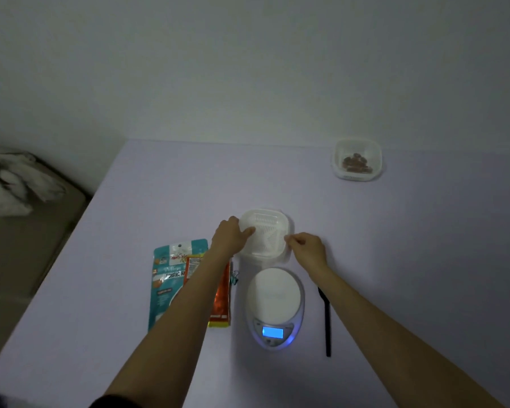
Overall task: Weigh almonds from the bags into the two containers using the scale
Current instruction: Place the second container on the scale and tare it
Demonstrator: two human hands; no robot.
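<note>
Seen from the head camera, which looks down on the lilac table, both hands meet at the empty container in the centre of the frame, just above the scale. The left hand curls over its left rim with the thumb laid inside, and the right hand pinches the right rim between thumb and fingertips. A hold on both sides keeps the light tub level, I'd guess for setting it on the white platform; the display glows blue, so the scale is on. The other container, upper right and well apart, holds a small heap of almonds, so that portion looks done. The teal bag and the orange bag lie left of the scale, partly under the left forearm and within easy reach for pouring, with a small clip beside them. A black spoon lies right of the scale, handy for fine adjustment
</note>
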